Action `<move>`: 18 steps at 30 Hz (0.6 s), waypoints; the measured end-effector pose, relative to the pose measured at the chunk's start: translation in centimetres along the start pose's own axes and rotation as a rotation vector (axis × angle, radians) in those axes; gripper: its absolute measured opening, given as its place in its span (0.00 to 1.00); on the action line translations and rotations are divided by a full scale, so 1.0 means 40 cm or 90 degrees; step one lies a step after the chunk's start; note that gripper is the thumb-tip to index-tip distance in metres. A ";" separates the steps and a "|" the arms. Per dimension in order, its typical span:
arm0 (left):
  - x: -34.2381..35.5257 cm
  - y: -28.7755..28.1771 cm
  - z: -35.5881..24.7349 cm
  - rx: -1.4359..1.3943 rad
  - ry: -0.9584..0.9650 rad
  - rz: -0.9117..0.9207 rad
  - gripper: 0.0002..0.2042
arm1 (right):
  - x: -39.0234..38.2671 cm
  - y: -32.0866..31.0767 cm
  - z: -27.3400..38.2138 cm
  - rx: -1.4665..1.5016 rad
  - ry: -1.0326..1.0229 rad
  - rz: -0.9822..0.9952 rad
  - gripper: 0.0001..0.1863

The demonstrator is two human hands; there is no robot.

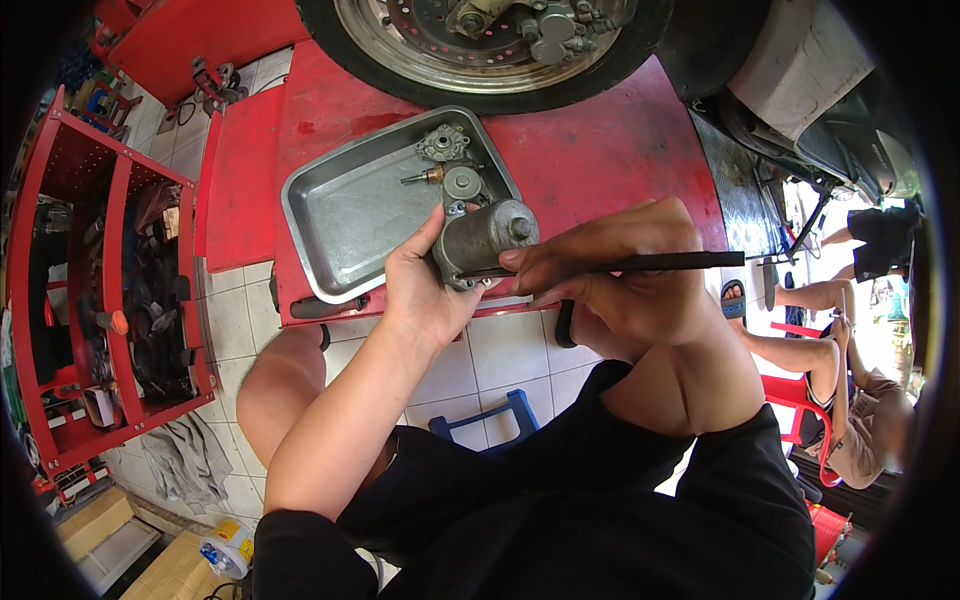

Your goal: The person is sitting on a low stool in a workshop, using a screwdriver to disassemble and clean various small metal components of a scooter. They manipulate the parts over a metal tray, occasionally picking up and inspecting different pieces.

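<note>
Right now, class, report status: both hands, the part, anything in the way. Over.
Left hand grips the grey motor. Right hand holds a thin black tool against it. Metal tray of small parts just behind.

— Left hand (425, 290)?
— Cupped under a grey cylindrical motor (482, 240), thumb up its near side, held just above the near rim of a metal tray (340, 215).
— Right hand (620, 270)?
— Closed around a thin black tool (640, 263), lying level, tip touching the motor's lower edge, handle end pointing right.
— In the tray?
— Small grey metal parts (447, 160) at the far right corner, one with a brass stub.
— Under the tray?
— Red bench (600, 150), with a motorcycle wheel (480, 45) standing at its far edge.
— Elsewhere?
— Red tool cart (100, 290) on the left, grey rag (185, 460) on the tiled floor, blue stool (490, 420) below the forearms, another person seated on a red chair (800, 400) at right.
</note>
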State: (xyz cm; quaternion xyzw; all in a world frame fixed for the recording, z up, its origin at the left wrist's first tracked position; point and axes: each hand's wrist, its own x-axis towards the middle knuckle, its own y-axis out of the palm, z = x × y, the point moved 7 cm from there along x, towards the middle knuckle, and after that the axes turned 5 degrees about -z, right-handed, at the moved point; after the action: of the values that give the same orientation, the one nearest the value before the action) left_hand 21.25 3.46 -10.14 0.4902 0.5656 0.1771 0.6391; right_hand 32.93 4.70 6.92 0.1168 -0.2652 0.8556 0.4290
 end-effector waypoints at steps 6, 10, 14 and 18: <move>0.002 -0.005 0.002 -0.003 -0.004 -0.012 0.17 | -0.003 0.002 0.001 -0.024 -0.002 0.000 0.11; 0.000 -0.003 0.003 -0.004 -0.007 -0.013 0.17 | -0.003 0.003 0.003 -0.023 0.007 -0.004 0.11; 0.001 -0.005 0.003 -0.012 -0.011 -0.019 0.17 | -0.004 0.004 0.002 -0.022 0.013 -0.008 0.11; 0.004 -0.010 0.004 -0.014 -0.019 -0.009 0.17 | -0.003 0.007 0.001 -0.025 0.028 -0.035 0.07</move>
State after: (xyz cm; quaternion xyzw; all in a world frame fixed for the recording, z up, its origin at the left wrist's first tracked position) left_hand 21.33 3.35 -10.59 0.4820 0.5573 0.1714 0.6540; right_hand 32.78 4.47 6.79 0.0968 -0.2690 0.8406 0.4600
